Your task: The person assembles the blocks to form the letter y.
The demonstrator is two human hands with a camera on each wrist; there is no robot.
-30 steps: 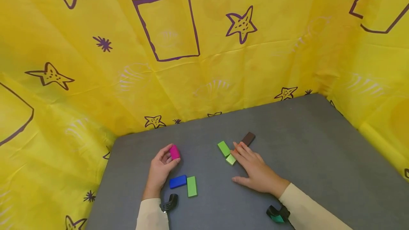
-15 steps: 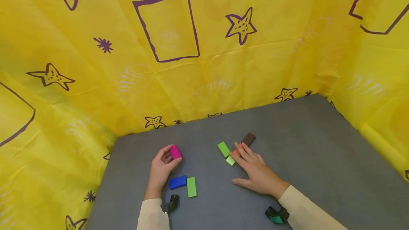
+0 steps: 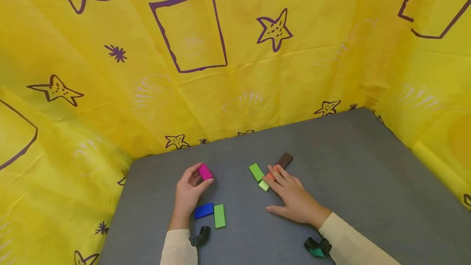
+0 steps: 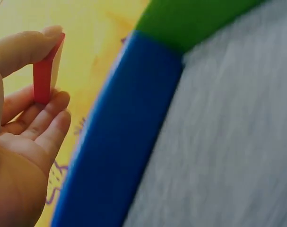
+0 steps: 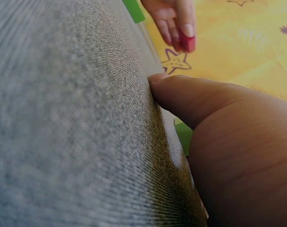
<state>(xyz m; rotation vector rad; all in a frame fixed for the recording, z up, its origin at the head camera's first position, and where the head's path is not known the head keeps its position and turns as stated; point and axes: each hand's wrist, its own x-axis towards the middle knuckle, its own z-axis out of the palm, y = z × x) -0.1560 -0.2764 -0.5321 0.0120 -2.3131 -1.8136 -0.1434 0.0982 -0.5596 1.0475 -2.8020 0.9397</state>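
Observation:
In the head view my left hand [image 3: 187,193] pinches a magenta block [image 3: 205,171] between thumb and fingertips. The left wrist view shows this block held up off the grey surface. My right hand [image 3: 297,203] lies with extended fingers over an orange block [image 3: 271,174], which it partly hides; its thumb touches the tabletop. Beside those fingers are a green block [image 3: 256,171] and a small light-green block [image 3: 263,185]. A dark brown block [image 3: 285,160] extends beyond the orange one.
Nearer the left wrist, a blue block [image 3: 204,210] lies against an upright-running green block [image 3: 219,216]. The grey tabletop [image 3: 349,162] meets a yellow patterned cloth [image 3: 246,72] at the back and sides. Each wrist wears a black camera mount.
My left hand has shifted slightly to the right with the magenta block, which is now tilted more. The right hand keeps its place over the orange block.

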